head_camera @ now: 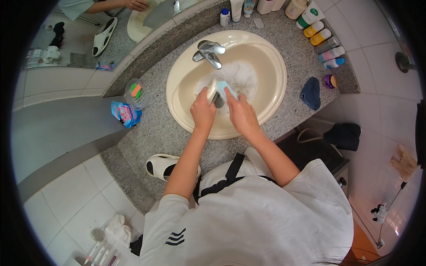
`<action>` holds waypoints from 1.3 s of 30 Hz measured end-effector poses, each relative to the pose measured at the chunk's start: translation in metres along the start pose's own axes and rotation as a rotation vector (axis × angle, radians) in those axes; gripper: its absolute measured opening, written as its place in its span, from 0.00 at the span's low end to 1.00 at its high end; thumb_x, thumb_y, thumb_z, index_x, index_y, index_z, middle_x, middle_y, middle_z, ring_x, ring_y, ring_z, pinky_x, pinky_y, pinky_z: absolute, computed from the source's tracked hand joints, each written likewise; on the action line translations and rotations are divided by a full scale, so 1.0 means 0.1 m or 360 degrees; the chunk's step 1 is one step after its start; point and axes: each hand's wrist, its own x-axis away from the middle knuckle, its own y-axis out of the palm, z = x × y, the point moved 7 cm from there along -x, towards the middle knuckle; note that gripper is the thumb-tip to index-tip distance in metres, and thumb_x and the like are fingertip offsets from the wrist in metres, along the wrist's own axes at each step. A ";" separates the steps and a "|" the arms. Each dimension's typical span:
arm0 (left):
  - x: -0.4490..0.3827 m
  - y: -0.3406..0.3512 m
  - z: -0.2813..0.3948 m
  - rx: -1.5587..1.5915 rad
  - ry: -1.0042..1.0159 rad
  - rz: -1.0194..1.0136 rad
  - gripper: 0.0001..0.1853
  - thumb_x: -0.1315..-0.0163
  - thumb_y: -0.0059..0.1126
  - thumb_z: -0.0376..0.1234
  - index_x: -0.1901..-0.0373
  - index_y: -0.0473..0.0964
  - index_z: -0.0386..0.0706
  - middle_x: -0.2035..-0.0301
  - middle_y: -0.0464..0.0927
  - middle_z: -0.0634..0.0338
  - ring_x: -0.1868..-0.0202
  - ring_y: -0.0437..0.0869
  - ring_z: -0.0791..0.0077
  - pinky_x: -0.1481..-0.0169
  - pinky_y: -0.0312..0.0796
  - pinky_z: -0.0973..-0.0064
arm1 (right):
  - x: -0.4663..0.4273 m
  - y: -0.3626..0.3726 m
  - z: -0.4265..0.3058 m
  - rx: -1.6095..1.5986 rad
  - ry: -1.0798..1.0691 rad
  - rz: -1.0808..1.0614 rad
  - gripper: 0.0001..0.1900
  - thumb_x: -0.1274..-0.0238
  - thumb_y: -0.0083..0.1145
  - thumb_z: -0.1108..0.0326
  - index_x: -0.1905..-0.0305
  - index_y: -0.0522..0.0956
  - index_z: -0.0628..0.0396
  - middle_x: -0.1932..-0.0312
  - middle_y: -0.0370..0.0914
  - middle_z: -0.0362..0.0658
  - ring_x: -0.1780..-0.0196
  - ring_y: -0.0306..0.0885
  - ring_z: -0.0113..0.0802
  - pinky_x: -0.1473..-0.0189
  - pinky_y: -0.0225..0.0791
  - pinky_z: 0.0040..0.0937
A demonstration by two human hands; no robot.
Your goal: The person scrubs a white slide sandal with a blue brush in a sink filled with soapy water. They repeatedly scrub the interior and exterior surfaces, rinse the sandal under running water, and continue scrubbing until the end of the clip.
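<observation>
Over the oval cream washbasin, my left hand grips a pale slipper or sandal with a dark inner part. My right hand holds a light blue brush against or just beside it; the contact is hidden. White suds lie in the bowl below, under a chrome faucet. A second slipper, white with black openings, rests on the granite counter by my left forearm.
A blue detergent pouch and a clear round dish holding a green and orange sponge stand at left. Bottles and tubes line the counter's back right. A dark blue cloth lies at the right edge. A mirror is upper left.
</observation>
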 end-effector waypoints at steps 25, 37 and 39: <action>0.20 0.00 -0.01 0.0130 0.0228 -0.0033 0.28 0.56 0.56 0.18 0.48 0.76 0.39 0.54 0.81 0.47 0.52 0.82 0.49 0.48 0.75 0.60 | 0.01 -0.12 0.15 0.0006 -0.0056 -0.0122 0.23 0.34 0.50 0.70 0.34 0.72 0.48 0.63 0.71 0.62 0.70 0.76 0.61 0.65 0.72 0.49; 0.18 -0.02 -0.03 0.0132 0.0262 -0.0095 0.25 0.56 0.54 0.18 0.52 0.78 0.38 0.54 0.81 0.48 0.51 0.81 0.49 0.47 0.74 0.60 | 0.16 -0.15 0.05 0.0061 -0.0033 -0.0285 0.23 0.35 0.47 0.71 0.35 0.72 0.52 0.62 0.72 0.63 0.66 0.78 0.59 0.60 0.74 0.48; 0.21 -0.03 -0.03 0.0130 0.0292 -0.0094 0.25 0.56 0.54 0.17 0.52 0.78 0.38 0.54 0.81 0.48 0.51 0.82 0.49 0.47 0.74 0.60 | 0.18 -0.14 0.04 0.0037 -0.0021 -0.0270 0.22 0.34 0.48 0.70 0.36 0.73 0.52 0.63 0.73 0.63 0.66 0.77 0.60 0.60 0.74 0.49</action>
